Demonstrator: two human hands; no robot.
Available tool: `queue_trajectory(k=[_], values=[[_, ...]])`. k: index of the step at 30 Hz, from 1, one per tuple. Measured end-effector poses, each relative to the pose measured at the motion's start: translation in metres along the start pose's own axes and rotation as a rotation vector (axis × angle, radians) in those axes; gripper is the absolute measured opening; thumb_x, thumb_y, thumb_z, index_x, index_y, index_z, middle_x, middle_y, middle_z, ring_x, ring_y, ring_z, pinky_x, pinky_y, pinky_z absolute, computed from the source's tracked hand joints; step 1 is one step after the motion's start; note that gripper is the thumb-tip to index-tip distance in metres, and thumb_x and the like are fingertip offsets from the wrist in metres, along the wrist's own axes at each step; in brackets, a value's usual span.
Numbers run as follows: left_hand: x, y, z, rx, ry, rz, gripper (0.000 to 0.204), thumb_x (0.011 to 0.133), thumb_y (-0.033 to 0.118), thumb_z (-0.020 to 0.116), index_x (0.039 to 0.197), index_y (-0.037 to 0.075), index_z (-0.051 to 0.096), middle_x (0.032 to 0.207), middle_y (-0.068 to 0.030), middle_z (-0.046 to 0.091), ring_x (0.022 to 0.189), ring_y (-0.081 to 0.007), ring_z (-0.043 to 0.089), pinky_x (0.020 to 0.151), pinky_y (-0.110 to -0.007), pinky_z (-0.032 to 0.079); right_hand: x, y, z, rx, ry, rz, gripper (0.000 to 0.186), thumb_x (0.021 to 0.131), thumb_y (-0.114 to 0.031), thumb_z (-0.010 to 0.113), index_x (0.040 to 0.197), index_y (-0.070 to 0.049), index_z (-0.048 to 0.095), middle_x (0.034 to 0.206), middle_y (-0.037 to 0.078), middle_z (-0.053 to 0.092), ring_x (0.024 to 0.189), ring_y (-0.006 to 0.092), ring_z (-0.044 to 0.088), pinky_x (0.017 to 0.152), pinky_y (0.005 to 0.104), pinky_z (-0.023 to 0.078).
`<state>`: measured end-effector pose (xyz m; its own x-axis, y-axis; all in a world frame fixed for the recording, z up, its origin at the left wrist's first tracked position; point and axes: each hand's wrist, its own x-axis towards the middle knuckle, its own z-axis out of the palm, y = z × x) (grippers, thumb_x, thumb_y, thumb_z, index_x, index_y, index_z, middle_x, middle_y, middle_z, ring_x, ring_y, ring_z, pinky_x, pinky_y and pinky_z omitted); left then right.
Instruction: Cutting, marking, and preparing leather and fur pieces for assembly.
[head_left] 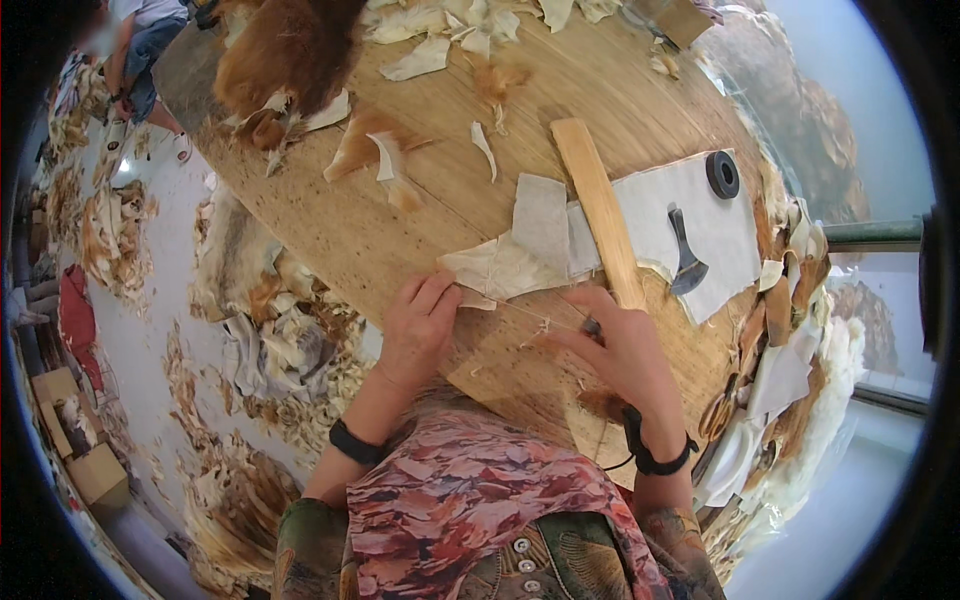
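- brown fur pelt (285, 55), upper left
- cardboard box (98, 475), lower left
- red cloth (77, 320), far left
- person in blue shorts (148, 55), top left

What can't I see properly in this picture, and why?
All in the head view:
Right hand: too small to tell whether its fingertips hold a needle.
Pale piece: its edge under the left hand is hidden by the fingers.
Wooden stick: near end hidden by the right hand.
Brown fur: cut off by the top edge.
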<state>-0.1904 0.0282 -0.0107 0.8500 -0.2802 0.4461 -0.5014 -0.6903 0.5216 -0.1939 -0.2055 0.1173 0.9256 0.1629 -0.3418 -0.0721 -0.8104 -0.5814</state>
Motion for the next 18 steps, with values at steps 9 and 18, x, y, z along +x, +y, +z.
queue_trajectory(k=[9, 18], values=[[0.003, -0.003, -0.002, -0.068, 0.009, -0.007, 0.020, 0.071, -0.001, 0.065, 0.090, 0.001, 0.063, 0.100, -0.0117, 0.062, 0.087, -0.0321, 0.059, 0.074, -0.038, 0.051, -0.023, -0.002, -0.015, 0.589, -0.365, -0.162, 0.011, 0.085, -0.012, 0.069, 0.089, -0.001, 0.069, 0.078, 0.007, 0.068, 0.070, 0.0158, 0.064, 0.064, 0.0281, 0.048], [0.019, 0.015, -0.020, -0.662, 0.023, -0.398, 0.015, 0.078, 0.000, 0.071, 0.093, 0.000, 0.068, 0.095, -0.0088, 0.063, 0.085, -0.0188, 0.059, 0.072, -0.030, 0.049, 0.046, -0.049, 0.027, 0.622, -0.089, -0.271, 0.012, 0.084, -0.012, 0.066, 0.089, -0.001, 0.068, 0.071, 0.007, 0.065, 0.064, 0.0112, 0.059, 0.056, 0.0260, 0.044]])
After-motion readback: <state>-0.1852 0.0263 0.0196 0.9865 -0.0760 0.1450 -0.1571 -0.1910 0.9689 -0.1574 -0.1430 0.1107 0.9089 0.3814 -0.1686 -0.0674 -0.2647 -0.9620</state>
